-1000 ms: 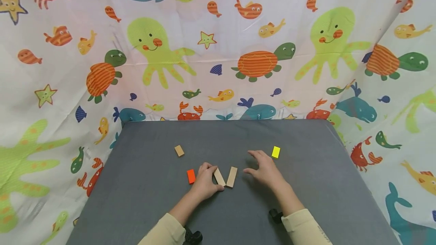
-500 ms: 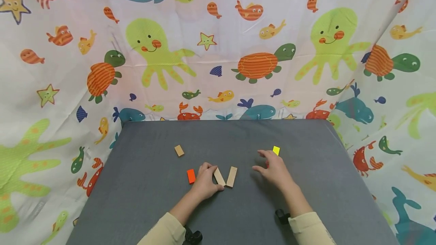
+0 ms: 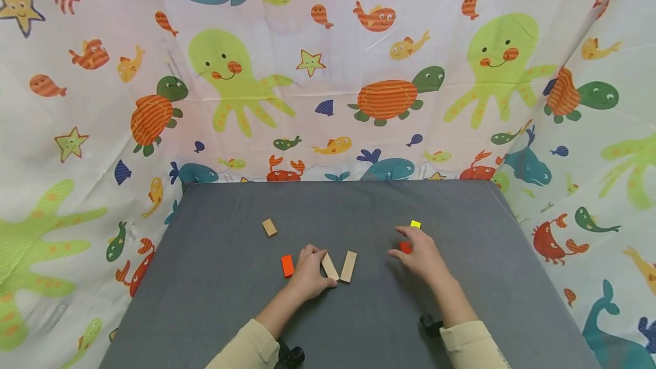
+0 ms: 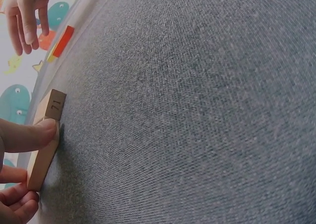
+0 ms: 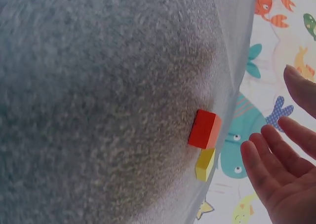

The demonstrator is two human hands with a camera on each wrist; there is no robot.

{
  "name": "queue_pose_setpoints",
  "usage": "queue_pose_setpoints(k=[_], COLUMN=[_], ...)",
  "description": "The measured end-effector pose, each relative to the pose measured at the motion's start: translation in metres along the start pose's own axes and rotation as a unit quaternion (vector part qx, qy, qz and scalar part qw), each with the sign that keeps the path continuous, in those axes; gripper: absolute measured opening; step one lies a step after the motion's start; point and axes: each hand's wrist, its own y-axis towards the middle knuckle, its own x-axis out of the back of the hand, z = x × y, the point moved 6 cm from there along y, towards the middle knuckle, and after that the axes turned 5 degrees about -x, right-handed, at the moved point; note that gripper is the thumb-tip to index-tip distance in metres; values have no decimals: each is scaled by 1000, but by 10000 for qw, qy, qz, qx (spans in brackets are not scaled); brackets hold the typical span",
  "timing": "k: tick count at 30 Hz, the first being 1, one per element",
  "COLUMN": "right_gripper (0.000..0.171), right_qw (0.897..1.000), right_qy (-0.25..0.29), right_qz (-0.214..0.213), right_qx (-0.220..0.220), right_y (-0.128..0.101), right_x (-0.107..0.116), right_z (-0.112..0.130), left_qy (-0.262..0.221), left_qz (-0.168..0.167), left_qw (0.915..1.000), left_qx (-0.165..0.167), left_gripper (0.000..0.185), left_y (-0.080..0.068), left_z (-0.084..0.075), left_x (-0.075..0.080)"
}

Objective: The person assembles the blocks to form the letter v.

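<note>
My left hand [image 3: 308, 275] pinches a plain wooden block [image 3: 330, 266] lengthwise, thumb at its near end and fingers at the far end. Beside it a second plain wooden block [image 3: 348, 267] slants the other way, so the pair forms a V with near ends together. A printed number shows on the end of that second block [image 4: 53, 104] in the left wrist view. My right hand [image 3: 421, 255], fingers spread, hovers over a red block [image 3: 406, 247]. In the right wrist view a yellow block [image 5: 205, 165] lies just beyond the red one; the head view has the hand partly covering both.
Left of my left hand lies an orange-red block [image 3: 288, 265]. Farther back on the grey cloth-covered table [image 3: 215, 300] is a small tan block [image 3: 269, 227]. A curtain [image 3: 328, 118] printed with sea animals hangs behind the table's far edge.
My right hand has moved to the right, away from the two plain blocks, uncovering the red block and hiding more of the yellow one. The left hand has stayed put.
</note>
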Motion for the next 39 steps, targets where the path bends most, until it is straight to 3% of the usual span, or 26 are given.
queue_pose_setpoints(k=[10,19,39], right_gripper=[69,75,66], right_qw=[9996,9957,9962], right_qy=[-135,-402,-424], right_qz=[235,800,713], right_qx=[18,-223,-256], right_y=[-1,-3,0], right_x=[2,-5,-14], right_z=[-10,-16,-29], left_qy=[6,-22,-23], left_qz=[-36,36,70], left_qw=[10000,10000,10000], left_qx=[-28,6,51], left_gripper=[82,82,81], left_y=[-1,-3,-4], left_z=[2,2,3], left_x=[-1,0,-1])
